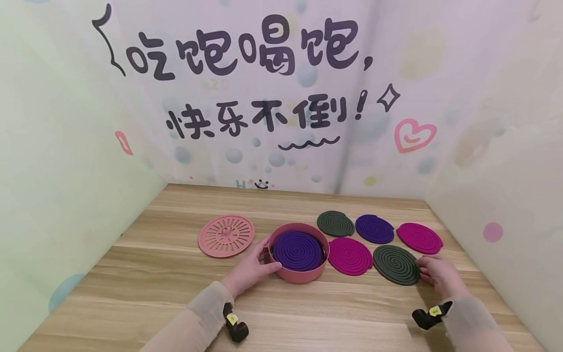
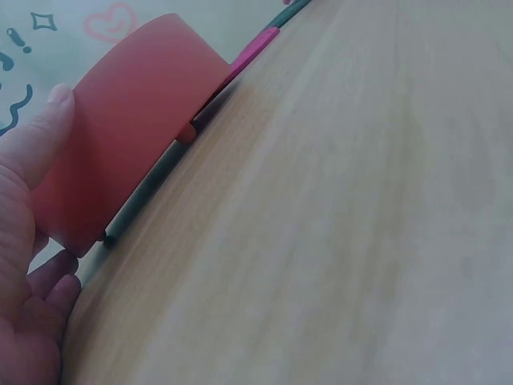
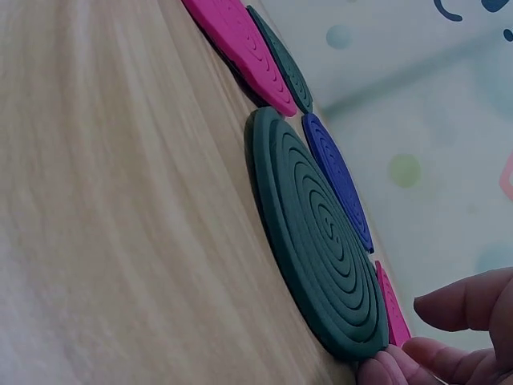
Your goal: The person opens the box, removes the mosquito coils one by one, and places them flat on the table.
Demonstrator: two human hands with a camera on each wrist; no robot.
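A round pink mosquito coil box [image 1: 299, 277] stands on the table, with a purple mosquito coil [image 1: 297, 251] lying inside it. My left hand [image 1: 250, 269] grips the box at its left side, thumb near the front of the rim; the left wrist view shows the thumb against the box's pink wall [image 2: 132, 120]. At the right, fingertips of my right hand [image 1: 442, 275] touch the edge of a dark green mosquito coil [image 1: 397, 264]. In the right wrist view the thumb [image 3: 457, 303] stands apart from that green coil [image 3: 321, 233], which lies flat.
A slotted pink lid [image 1: 226, 236] lies left of the box. Further coils lie flat to the right: magenta [image 1: 350, 256], green [image 1: 335, 224], purple [image 1: 375, 229] and another magenta one [image 1: 420, 238]. Printed curtain walls [image 1: 281, 166] bound the wooden table [image 1: 145, 274] behind and at the sides.
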